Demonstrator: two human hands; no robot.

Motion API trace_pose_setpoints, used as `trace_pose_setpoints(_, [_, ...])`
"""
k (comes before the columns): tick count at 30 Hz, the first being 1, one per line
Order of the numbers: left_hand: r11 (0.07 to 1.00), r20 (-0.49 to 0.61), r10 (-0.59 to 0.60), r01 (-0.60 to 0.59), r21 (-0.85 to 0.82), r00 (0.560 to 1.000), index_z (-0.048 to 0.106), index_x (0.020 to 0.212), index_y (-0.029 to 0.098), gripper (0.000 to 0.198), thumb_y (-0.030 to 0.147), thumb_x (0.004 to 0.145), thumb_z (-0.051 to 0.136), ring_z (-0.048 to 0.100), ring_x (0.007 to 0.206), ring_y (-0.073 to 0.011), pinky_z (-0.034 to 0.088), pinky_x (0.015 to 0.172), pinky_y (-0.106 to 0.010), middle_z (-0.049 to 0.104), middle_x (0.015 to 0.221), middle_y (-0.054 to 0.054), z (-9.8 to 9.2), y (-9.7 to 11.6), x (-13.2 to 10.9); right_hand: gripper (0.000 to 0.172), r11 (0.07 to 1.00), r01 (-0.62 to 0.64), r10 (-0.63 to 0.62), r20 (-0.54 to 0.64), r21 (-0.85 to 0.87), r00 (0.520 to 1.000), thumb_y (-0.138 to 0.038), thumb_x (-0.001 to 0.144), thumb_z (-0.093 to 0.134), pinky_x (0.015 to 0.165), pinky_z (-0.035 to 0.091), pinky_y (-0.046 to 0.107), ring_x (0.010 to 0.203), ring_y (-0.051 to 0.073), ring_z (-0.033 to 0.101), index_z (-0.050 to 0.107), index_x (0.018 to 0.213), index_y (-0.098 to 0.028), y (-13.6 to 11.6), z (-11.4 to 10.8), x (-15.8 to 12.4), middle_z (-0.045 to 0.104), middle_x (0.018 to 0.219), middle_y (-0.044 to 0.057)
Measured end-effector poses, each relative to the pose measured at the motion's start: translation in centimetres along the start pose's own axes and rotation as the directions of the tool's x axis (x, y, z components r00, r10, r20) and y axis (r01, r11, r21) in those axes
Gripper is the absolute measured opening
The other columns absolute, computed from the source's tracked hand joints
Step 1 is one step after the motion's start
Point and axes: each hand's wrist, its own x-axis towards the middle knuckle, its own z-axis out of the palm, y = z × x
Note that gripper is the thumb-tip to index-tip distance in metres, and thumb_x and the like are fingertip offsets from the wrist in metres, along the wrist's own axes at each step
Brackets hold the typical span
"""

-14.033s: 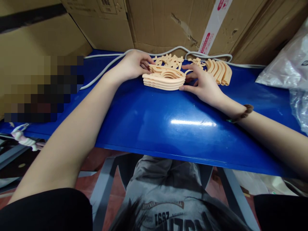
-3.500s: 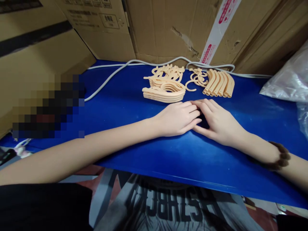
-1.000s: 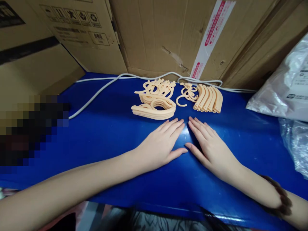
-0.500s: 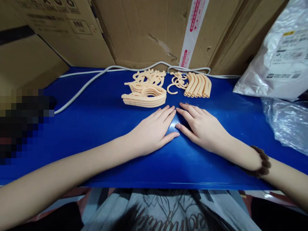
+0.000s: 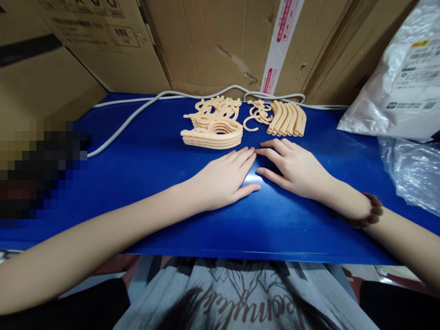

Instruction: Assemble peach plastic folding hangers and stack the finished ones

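My left hand (image 5: 225,176) lies on the blue table (image 5: 165,229), fingers stretched out and thumb apart, holding nothing. Close to its fingertips is my right hand (image 5: 295,167), which is empty too, with its fingers bent a little and spread. Just beyond the left hand sits a stack of cream plastic hanger bodies (image 5: 213,140), and behind it is a cluster of similar cream pieces (image 5: 218,107). Past the right fingertips lie several loose cream hooks (image 5: 259,112). A row of curved cream hanger arms (image 5: 288,119) is beside the hooks, on their right.
Cardboard boxes (image 5: 213,55) stand along the back. A white cable (image 5: 127,121) runs across the rear and left of the table. At the right are a white shipping bag (image 5: 388,91) and crumpled clear plastic (image 5: 409,169). A pixelated dark patch covers the left side.
The view has shifted slightly, so everything sits a little higher and further right. My right fingers are somewhat more bent and raised; my left hand remains flat. The hanger pieces stay put.
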Motion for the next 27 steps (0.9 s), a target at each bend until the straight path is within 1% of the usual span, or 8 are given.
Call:
trace_pose_setpoints(4, [0.999,-0.006,0.011,-0.011,0.034,1.0,0.04,0.179,-0.004,0.085,0.061,0.124,0.044,0.039,0.178,-0.0366,0.033,0.148,-0.047,0.037,0.188,-0.027,-0.1,-0.1,0.0,0.079,0.997,-0.031,0.034,-0.036,0.074,0.999,-0.069,0.118,0.04,0.123,0.057,0.062,0.145,0.04,0.067,0.059,0.167,-0.01,-0.1,0.3,0.3,0.069,0.161,0.027])
trace_pose_setpoints(7, [0.998,-0.014,0.025,-0.024,0.058,1.0,0.043,0.177,-0.004,0.083,0.059,0.124,0.045,0.04,0.178,-0.0369,0.035,0.147,-0.047,0.038,0.188,-0.027,-0.2,0.1,0.0,0.094,0.99,-0.067,0.077,-0.073,0.123,0.994,-0.075,0.117,0.031,0.137,0.046,0.063,0.168,0.04,0.051,0.041,0.179,-0.005,0.2,0.7,1.2,0.051,0.181,0.029])
trace_pose_setpoints(10, [0.997,-0.006,0.004,-0.004,0.075,1.0,0.048,0.174,-0.006,0.08,0.057,0.124,0.049,0.043,0.176,-0.0393,0.038,0.146,-0.049,0.041,0.186,-0.029,-0.4,0.4,0.1,0.091,0.987,-0.066,0.07,-0.022,0.147,0.997,-0.069,0.12,0.025,0.145,0.036,0.063,0.18,0.036,0.035,0.034,0.183,-0.003,0.9,1.5,2.4,0.036,0.19,0.026])
trace_pose_setpoints(12, [0.997,-0.012,-0.004,0.005,0.076,1.0,0.051,0.172,-0.007,0.079,0.055,0.123,0.052,0.046,0.174,-0.0407,0.041,0.144,-0.051,0.045,0.183,-0.031,-0.6,0.5,0.2,0.086,0.985,-0.045,0.04,0.031,0.169,0.999,-0.065,0.121,0.025,0.146,0.033,0.064,0.182,0.035,0.031,0.038,0.182,-0.005,1.4,1.8,2.9,0.036,0.191,0.024])
trace_pose_setpoints(14, [0.997,-0.022,-0.001,0.003,0.074,1.0,0.052,0.171,-0.007,0.078,0.055,0.123,0.052,0.048,0.173,-0.0409,0.043,0.143,-0.052,0.048,0.181,-0.032,-0.7,0.6,0.2,0.079,0.982,-0.024,0.013,0.059,0.185,0.998,-0.061,0.122,0.027,0.146,0.035,0.066,0.18,0.035,0.034,0.046,0.18,-0.01,1.6,2.0,3.1,0.041,0.189,0.022])
trace_pose_setpoints(18, [0.997,-0.02,0.007,-0.005,0.074,1.0,0.053,0.17,-0.006,0.078,0.056,0.123,0.051,0.049,0.172,-0.0409,0.043,0.143,-0.052,0.049,0.18,-0.033,-0.6,0.4,0.1,0.074,0.988,-0.017,0.013,0.03,0.152,0.999,-0.058,0.122,0.028,0.141,0.043,0.066,0.176,0.036,0.043,0.057,0.173,-0.011,1.4,1.8,2.9,0.048,0.184,0.023])
trace_pose_setpoints(23, [0.997,-0.059,0.023,-0.019,0.068,0.998,0.054,0.169,-0.006,0.077,0.057,0.123,0.05,0.05,0.172,-0.0421,0.045,0.142,-0.055,0.05,0.179,-0.033,-0.1,0.1,0.0,0.075,0.99,-0.046,0.044,0.02,0.132,0.999,-0.06,0.122,0.031,0.144,0.037,0.068,0.18,0.037,0.035,0.052,0.176,-0.013,1.5,2.0,2.9,0.036,0.19,0.023])
trace_pose_setpoints(27, [0.997,-0.034,0.016,-0.013,0.073,0.999,0.053,0.17,-0.005,0.078,0.057,0.123,0.049,0.048,0.173,-0.0412,0.043,0.143,-0.053,0.05,0.18,-0.032,-0.4,0.2,0.0,0.077,0.987,-0.046,0.039,0.051,0.154,0.998,-0.06,0.122,0.029,0.142,0.038,0.068,0.179,0.038,0.037,0.05,0.177,-0.012,1.7,2.3,2.9,0.037,0.19,0.024])
